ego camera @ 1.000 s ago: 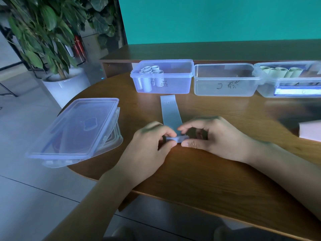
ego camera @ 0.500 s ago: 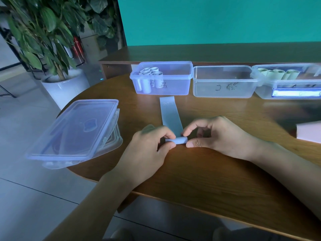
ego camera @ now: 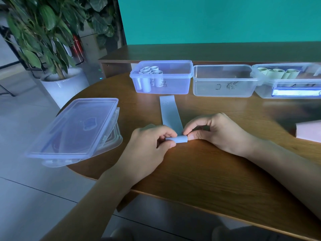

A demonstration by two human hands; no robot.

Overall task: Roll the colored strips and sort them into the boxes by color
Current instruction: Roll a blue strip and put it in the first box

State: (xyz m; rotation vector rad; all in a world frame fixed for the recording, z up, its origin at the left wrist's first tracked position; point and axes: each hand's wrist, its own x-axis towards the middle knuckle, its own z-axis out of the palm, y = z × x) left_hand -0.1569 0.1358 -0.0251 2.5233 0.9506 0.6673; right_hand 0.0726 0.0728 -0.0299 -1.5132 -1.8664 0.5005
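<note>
1. We see a round wooden table (ego camera: 199, 171) before a teal wall (ego camera: 217, 20).
2. Our left hand (ego camera: 147, 146) and right hand (ego camera: 215, 131) each pinch one end of the blue strip (ego camera: 171, 117), its near end rolled up, the rest flat on the table.
3. Stacked lids (ego camera: 74, 129) sit at left.
4. Far row: blue box (ego camera: 175, 84) with blue rolls (ego camera: 151, 71), clear box (ego camera: 224, 82), right box (ego camera: 288, 84) with green rolls (ego camera: 278, 72).
</note>
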